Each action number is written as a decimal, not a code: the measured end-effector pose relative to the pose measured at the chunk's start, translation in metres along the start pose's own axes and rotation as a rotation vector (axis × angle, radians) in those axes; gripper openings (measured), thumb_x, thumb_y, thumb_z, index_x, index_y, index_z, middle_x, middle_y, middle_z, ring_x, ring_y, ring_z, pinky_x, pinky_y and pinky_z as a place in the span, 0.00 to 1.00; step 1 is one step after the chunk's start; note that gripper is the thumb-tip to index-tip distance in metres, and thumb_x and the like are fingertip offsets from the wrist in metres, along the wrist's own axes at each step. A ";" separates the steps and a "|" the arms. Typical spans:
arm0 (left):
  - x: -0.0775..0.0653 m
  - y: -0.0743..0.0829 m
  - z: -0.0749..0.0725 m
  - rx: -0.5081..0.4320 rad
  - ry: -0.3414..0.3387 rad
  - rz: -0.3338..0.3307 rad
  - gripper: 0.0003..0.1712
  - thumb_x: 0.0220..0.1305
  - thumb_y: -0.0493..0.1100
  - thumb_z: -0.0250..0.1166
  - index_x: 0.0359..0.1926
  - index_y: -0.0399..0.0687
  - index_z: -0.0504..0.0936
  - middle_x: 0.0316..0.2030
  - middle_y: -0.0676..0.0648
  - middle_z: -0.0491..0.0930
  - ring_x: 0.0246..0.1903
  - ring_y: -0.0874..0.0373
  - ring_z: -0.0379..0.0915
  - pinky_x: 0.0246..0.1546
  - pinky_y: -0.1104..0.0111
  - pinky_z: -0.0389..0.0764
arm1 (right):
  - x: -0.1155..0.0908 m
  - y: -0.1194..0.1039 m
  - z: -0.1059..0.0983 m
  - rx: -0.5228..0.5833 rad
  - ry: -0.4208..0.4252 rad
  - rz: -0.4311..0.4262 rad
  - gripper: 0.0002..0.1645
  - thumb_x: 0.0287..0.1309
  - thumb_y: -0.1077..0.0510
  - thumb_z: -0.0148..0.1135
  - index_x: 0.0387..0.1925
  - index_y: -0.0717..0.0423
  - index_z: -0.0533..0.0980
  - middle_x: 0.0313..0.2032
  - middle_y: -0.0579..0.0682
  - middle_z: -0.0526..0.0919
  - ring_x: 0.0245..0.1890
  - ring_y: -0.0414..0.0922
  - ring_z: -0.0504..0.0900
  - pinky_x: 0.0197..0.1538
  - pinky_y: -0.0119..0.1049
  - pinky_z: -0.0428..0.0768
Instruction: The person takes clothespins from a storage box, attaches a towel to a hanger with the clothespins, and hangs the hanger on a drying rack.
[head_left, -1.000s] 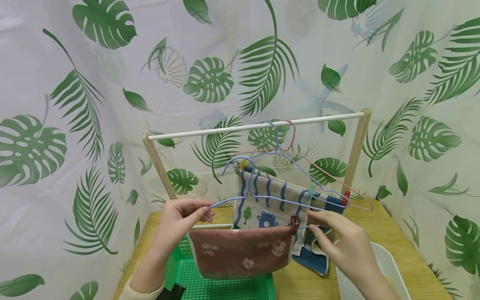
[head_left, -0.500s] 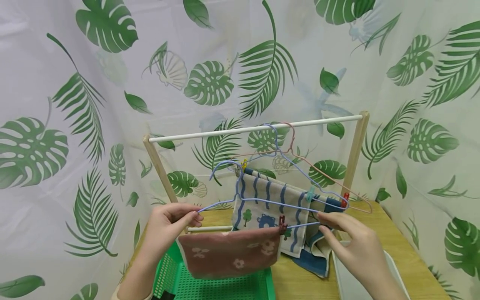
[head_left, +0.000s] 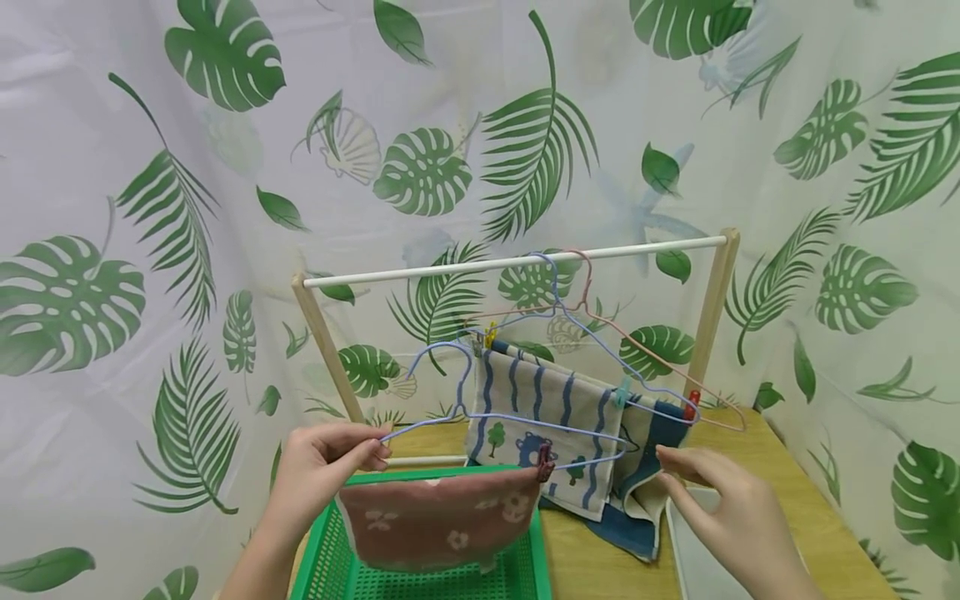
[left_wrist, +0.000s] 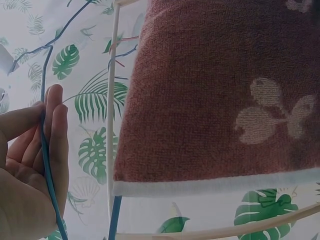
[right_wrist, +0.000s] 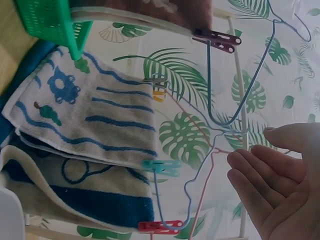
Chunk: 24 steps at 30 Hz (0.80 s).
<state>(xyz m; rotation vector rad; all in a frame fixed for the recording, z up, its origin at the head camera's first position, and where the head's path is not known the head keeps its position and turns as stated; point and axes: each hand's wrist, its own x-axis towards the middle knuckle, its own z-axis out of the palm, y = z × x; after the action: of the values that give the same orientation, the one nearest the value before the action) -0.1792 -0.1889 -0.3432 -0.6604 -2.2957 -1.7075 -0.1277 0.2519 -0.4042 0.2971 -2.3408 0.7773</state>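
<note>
My left hand [head_left: 322, 471] pinches the left arm of a blue clothes hanger [head_left: 540, 423] between thumb and fingers. Folded over its lower bar hangs a dusky pink towel [head_left: 442, 521] with pale flowers, fixed near the right by a dark red clothespin [head_left: 545, 463]. In the left wrist view, the wire runs across the left palm. My right hand [head_left: 727, 496] is off the hanger, a little right of its free end, fingers extended and holding nothing. Behind, a white towel [head_left: 540, 396] with blue wavy stripes hangs from another blue hanger [head_left: 607, 343].
A white rod [head_left: 450, 269] on wooden posts carries the hung blue hanger and a pink hanger [head_left: 652, 354]. Teal [head_left: 622, 393], red [head_left: 692, 406] and yellow clothespins [head_left: 491, 335] grip the hung towels. Below are a green basket [head_left: 542, 554] and a white tray [head_left: 701, 558].
The hanger with the pink towel has moved left and slightly down with the left hand. The right hand has let go of its right end and moved slightly right.
</note>
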 end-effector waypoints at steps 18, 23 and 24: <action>-0.019 -0.020 -0.004 -0.004 -0.078 -0.114 0.09 0.71 0.28 0.67 0.46 0.23 0.87 0.30 0.58 0.91 0.27 0.66 0.89 0.32 0.64 0.92 | -0.035 0.051 -0.001 -0.103 -0.246 0.284 0.16 0.61 0.59 0.77 0.51 0.56 0.88 0.44 0.53 0.93 0.37 0.46 0.92 0.37 0.31 0.88; -0.024 -0.026 -0.006 -0.005 -0.099 -0.174 0.10 0.72 0.30 0.66 0.48 0.25 0.87 0.30 0.55 0.91 0.27 0.65 0.88 0.31 0.63 0.92 | -0.040 0.065 -0.004 -0.122 -0.359 0.401 0.18 0.65 0.56 0.73 0.53 0.61 0.87 0.47 0.57 0.92 0.42 0.52 0.92 0.39 0.34 0.89; -0.025 -0.028 -0.006 -0.008 -0.106 -0.173 0.10 0.72 0.30 0.66 0.48 0.24 0.87 0.30 0.54 0.91 0.27 0.66 0.88 0.31 0.63 0.92 | -0.041 0.068 -0.004 -0.121 -0.379 0.423 0.19 0.66 0.56 0.73 0.54 0.62 0.86 0.48 0.59 0.92 0.43 0.53 0.92 0.39 0.35 0.90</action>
<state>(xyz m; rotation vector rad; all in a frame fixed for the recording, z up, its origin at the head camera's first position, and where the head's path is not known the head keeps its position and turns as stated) -0.1710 -0.2064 -0.3756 -0.5821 -2.4850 -1.7967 -0.1211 0.3092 -0.4585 -0.1233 -2.8469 0.8237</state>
